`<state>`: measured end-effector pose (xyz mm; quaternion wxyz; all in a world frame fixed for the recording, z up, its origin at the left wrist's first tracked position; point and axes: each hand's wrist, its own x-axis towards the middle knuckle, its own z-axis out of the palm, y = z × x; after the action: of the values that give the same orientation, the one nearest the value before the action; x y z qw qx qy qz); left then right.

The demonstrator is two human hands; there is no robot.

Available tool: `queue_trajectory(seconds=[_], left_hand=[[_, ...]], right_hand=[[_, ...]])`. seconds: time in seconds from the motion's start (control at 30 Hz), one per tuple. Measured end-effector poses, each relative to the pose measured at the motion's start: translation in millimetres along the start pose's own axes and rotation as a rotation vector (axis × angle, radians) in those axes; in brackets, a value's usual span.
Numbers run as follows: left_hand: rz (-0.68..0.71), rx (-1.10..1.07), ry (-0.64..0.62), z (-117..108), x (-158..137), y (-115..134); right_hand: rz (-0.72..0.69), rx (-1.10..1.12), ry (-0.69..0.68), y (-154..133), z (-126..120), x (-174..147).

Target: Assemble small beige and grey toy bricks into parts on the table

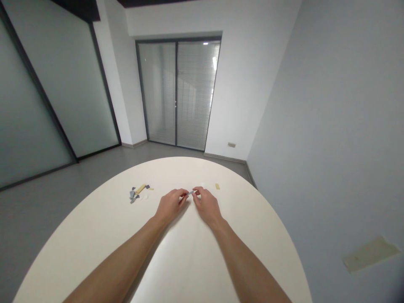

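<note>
Close together over the white round table [189, 261], my left hand [169, 205] and my right hand [206, 205] pinch the two ends of a small light blue-grey piece [190, 192], perhaps a toy brick. Fingertips cover part of it, so its exact kind does not show. To the left of my left hand lies a loose cluster of small pieces: a long yellow one [140, 189], a grey one [131, 195], a dark grey one [147, 186] and several others, some white. A flat yellow piece [217, 186] rests alone beyond my right hand.
The table's curved far edge [179, 158] runs beyond the pieces. A wall [341, 147] rises close on the right, with a beige plate or tape [370, 254] on it. Glass doors [176, 94] stand at the back, and frosted panels [63, 75] at the left.
</note>
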<state>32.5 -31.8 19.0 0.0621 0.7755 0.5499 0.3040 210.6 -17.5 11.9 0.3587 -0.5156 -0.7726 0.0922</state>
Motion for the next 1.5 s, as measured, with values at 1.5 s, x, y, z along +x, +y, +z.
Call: queue_trajectory(seconds=[1.5], left_hand=[[-0.013, -0.068, 0.026, 2.5, -0.8, -2.4]], right_hand=[[-0.127, 0.118, -0.131, -4.3, -2.3, -3.9]])
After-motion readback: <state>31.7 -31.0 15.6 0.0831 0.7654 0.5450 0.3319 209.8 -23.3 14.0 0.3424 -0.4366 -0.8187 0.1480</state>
